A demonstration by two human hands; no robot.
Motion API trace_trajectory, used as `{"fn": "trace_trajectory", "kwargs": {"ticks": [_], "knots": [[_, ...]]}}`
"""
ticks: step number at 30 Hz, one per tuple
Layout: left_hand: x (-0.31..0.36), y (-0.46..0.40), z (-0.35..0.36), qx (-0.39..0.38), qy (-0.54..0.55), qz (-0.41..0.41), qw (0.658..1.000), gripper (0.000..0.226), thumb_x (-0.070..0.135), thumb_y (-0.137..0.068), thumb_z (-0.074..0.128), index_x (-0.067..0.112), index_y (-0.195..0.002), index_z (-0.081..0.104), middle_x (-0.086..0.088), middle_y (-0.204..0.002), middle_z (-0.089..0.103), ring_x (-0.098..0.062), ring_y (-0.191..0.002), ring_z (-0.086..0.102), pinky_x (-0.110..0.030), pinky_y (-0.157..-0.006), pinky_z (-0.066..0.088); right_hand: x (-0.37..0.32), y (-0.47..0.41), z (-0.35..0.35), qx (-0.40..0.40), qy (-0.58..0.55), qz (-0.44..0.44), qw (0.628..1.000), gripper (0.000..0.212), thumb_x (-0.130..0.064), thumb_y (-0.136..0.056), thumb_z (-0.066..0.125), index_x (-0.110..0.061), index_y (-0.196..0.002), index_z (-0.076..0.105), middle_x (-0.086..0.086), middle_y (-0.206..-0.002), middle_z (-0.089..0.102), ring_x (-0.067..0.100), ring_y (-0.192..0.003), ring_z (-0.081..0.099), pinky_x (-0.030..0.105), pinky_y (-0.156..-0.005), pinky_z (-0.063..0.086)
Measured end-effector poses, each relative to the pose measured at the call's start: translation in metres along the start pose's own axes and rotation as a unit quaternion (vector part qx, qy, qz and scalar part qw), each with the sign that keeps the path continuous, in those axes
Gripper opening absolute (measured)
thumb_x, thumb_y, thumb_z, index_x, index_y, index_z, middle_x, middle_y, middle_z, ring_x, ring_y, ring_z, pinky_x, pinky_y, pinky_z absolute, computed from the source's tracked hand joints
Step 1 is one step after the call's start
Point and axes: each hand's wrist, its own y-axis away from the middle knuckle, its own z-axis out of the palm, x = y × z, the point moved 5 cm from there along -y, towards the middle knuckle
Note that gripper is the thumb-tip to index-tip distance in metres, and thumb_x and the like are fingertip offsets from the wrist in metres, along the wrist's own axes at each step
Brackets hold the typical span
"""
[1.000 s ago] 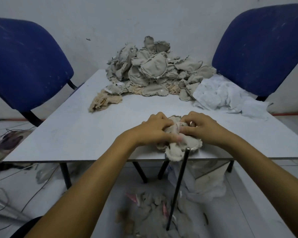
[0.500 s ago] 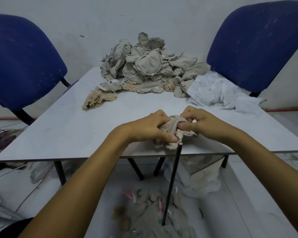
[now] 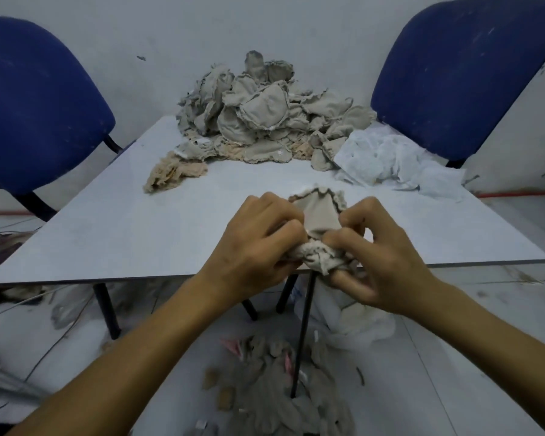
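A small beige fabric piece (image 3: 320, 215) with a frayed edge is bunched between both hands, lifted just above the near edge of the white table (image 3: 123, 234). My left hand (image 3: 258, 247) grips its left side with curled fingers. My right hand (image 3: 372, 259) pinches its right side, thumb and fingers curled round the crumpled lower part. A thin dark rod (image 3: 302, 335) runs down from under the hands to the floor; its top end is hidden behind the cloth.
A large heap of similar beige fabric pieces (image 3: 265, 114) sits at the table's far side, with a tan scrap (image 3: 173, 174) to its left and white cloth (image 3: 394, 158) to its right. Two blue chairs (image 3: 35, 102) (image 3: 463, 67) flank the table. More fabric pieces (image 3: 274, 388) lie on the floor.
The fabric piece has been lifted off the table and crumpled tighter. Both hands have drawn nearer to me, over the table's edge.
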Motion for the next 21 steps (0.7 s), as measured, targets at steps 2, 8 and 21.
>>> {"fn": "trace_trajectory", "kwargs": {"ticks": [2,8,21], "knots": [[0.007,0.004,0.003,0.001,0.000,0.003,1.000,0.025,0.006,-0.080,0.080,-0.002,-0.067,0.060,-0.017,-0.080,0.063,-0.032,-0.069,0.056,-0.045,-0.057,0.040,-0.002,0.010,0.003,0.014,-0.005,-0.003,1.000,0.027,-0.024,-0.085,0.067,-0.012,-0.104,0.051,0.009,-0.097,0.042,0.022,-0.081,0.040,0.034,-0.057,0.040],[0.016,0.030,0.016,-0.006,0.001,0.006,1.000,0.025,0.005,-0.081,0.071,0.010,-0.083,0.046,-0.014,-0.085,0.063,-0.030,-0.074,0.054,-0.043,-0.063,0.039,-0.007,0.040,0.024,0.014,-0.011,0.030,0.999,0.026,-0.015,-0.084,0.069,-0.013,-0.102,0.049,0.004,-0.098,0.036,0.023,-0.080,0.042,0.037,-0.057,0.041],[0.009,0.028,0.006,-0.106,0.051,-0.012,0.993,0.010,0.013,-0.075,0.063,0.003,-0.078,0.062,-0.008,-0.072,0.059,-0.026,-0.064,0.054,-0.042,-0.063,0.043,-0.010,0.027,0.008,0.031,0.007,0.044,0.999,0.040,-0.033,-0.093,0.064,0.003,-0.076,0.065,0.017,-0.082,0.056,0.028,-0.078,0.044,0.037,-0.064,0.037]]}}
